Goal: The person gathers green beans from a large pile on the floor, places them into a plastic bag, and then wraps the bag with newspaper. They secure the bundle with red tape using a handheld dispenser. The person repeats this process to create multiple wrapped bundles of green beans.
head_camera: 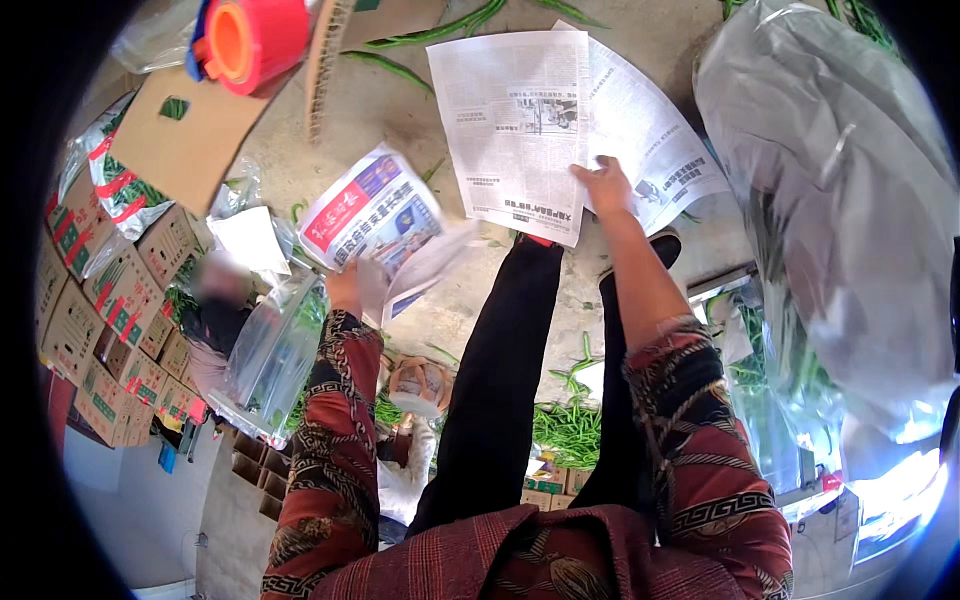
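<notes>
My left hand [345,289] grips the lower edge of a folded newspaper [379,206] with a red block and a colour photo on its front. The near corner of that paper is curled and blurred. At the right, my right hand [606,189] has its fingers at the inner edge of a black-and-white newspaper sheet [517,127]. A second newspaper sheet [645,135] fans out behind the hand and partly under the first. Both sheets are spread above the concrete floor, in front of my shoes.
A red tape dispenser [259,41] and a cardboard flap [195,127] are at upper left. Large plastic sheeting [817,187] bulges at right. Green peppers [394,69] lie scattered on the floor. Stacked cartons [112,300] and another person [221,315] are at left.
</notes>
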Tool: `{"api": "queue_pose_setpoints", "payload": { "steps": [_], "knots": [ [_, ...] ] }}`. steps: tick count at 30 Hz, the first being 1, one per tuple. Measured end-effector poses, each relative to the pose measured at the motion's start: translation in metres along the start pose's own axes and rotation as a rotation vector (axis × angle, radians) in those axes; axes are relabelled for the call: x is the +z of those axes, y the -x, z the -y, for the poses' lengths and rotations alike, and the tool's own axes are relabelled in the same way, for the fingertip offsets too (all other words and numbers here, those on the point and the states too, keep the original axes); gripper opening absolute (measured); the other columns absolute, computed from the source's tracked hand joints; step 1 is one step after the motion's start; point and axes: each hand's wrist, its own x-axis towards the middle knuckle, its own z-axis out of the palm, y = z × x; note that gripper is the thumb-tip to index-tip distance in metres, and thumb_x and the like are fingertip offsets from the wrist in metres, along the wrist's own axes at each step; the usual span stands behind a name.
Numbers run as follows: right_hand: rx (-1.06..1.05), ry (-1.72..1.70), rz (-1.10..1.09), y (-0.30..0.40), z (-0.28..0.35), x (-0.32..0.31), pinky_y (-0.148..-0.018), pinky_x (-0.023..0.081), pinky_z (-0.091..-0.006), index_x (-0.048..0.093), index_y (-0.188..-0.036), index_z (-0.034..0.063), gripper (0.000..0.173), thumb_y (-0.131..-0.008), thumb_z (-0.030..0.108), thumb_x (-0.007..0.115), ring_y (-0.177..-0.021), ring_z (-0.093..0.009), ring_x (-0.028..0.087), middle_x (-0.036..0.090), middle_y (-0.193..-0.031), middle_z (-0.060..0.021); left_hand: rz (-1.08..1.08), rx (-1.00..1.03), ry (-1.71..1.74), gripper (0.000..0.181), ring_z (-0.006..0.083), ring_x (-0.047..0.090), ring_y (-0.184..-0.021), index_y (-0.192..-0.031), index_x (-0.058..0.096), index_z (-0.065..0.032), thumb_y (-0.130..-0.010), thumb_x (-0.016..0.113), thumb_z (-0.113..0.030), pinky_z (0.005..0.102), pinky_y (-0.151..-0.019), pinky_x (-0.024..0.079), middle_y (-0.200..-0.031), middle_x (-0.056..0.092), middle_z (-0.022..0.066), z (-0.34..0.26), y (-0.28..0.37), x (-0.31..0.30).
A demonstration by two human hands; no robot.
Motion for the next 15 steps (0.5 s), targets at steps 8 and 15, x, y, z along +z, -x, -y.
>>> {"api": "queue_pose_setpoints", "payload": {
  "steps": [8,15],
  "knots": [
    [-0.535,0.237,0.179,0.072,0.054,0.019,-0.081,0.052,-0.0458,0.066,-0.098,0.0087,0.022,-0.084,0.024,0.060,-0.091,-0.037,0.063,0.065,-0.105,-0.0131,0.087,0.345,0.144,0.099,0.0362,0.036,-0.136,-0.146,0.025,0.0072,-0.075,0.080,-0.036,0.0428,-0.115,0.023,-0.141,0.042,0.0270,-0.120,0.099,0.110],
    [-0.703,-0.066,0.178,0.041,0.062,-0.055,-0.094,0.045,-0.0423,0.066,-0.109,0.0078,0.037,-0.077,0.022,0.075,-0.108,-0.032,0.058,0.063,-0.110,-0.0145,0.451,-0.016,0.564,0.029,0.0213,0.064,-0.067,-0.097,0.064,0.0101,-0.092,0.055,-0.017,0.0361,-0.063,0.049,-0.075,0.066,0.0125,-0.214,0.137,0.181]
  ]
}}
